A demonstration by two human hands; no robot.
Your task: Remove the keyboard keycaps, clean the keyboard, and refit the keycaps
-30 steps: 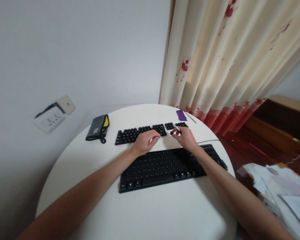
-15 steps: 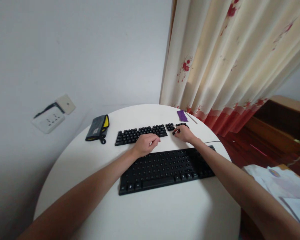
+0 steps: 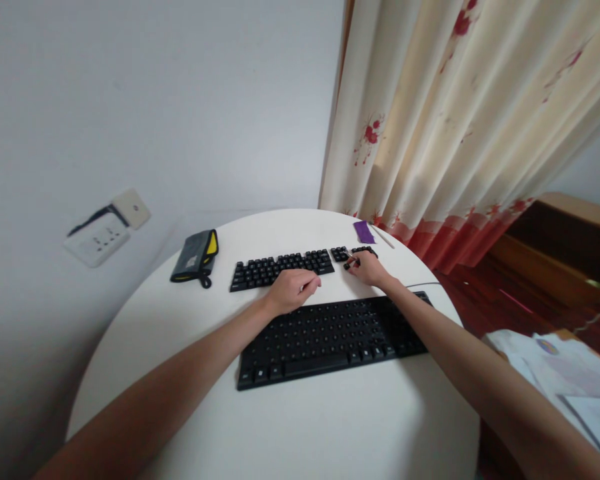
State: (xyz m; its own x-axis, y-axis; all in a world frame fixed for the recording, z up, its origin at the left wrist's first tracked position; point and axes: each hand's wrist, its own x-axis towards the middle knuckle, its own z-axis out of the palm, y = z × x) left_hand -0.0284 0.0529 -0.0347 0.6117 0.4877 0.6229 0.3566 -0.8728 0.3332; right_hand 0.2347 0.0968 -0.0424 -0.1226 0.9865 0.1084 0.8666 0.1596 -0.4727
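A black keyboard base [image 3: 325,337] lies across the table, most of its keycaps off, with the long space bar still on its front row. Behind it, loose black keycaps [image 3: 280,267] stand in rows, with a smaller group [image 3: 339,254] to the right. My left hand [image 3: 294,289] is curled with its fingers closed, over the base's back edge; what it holds, if anything, is hidden. My right hand [image 3: 369,269] pinches a thin silvery tool [image 3: 351,255], its kind too small to tell, beside the smaller group. A black keycap [image 3: 347,265] shows at its fingertips.
The round white table [image 3: 300,433] stands against the wall. A grey and yellow pouch [image 3: 195,257] lies at the left, a purple cloth [image 3: 364,232] and a pale stick [image 3: 383,237] at the back right. A cable [image 3: 424,285] runs off the right edge. Papers [image 3: 555,373] lie further right.
Almost nothing differs. Both hands keep their places and grips, and the view has shifted only very slightly.
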